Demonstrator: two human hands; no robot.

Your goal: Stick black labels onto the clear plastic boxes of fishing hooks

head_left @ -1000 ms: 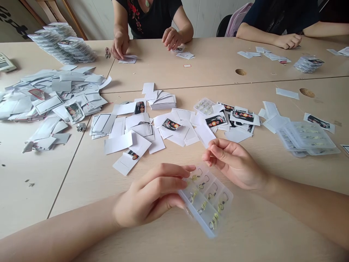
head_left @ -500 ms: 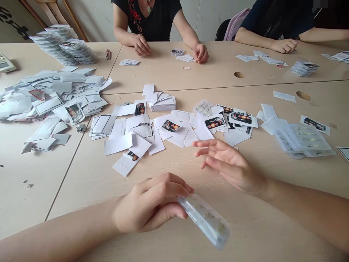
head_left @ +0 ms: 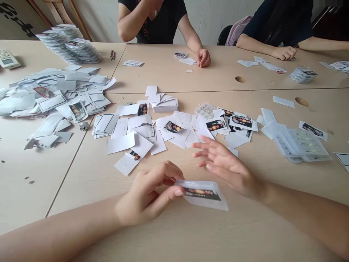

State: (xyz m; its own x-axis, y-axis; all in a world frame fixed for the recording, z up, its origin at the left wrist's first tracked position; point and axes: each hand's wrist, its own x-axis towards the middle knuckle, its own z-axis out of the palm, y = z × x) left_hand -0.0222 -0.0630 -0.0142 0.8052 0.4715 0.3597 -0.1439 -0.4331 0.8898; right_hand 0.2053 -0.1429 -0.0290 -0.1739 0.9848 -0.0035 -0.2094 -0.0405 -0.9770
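Observation:
My left hand pinches a flat clear plastic box at its left end, thumb on the near side. A black printed label with an orange burst shows on the box face. The box is tilted above the bare tabletop. My right hand hovers to the right of it, fingers stretched and spread, holding nothing. Just beyond that hand lie loose black labels and white paper slips. Two or more clear plastic boxes with small yellowish pieces inside lie farther right.
A large heap of white slips covers the left side. Stacks of packed boxes stand behind it, near pliers-like red tool and a calculator. Two people sit opposite; one person's hand rests by some cards.
My left hand has turned the box so its labelled face shows instead of the side with the pieces. My right hand stays open nearby. The person opposite has raised one hand.

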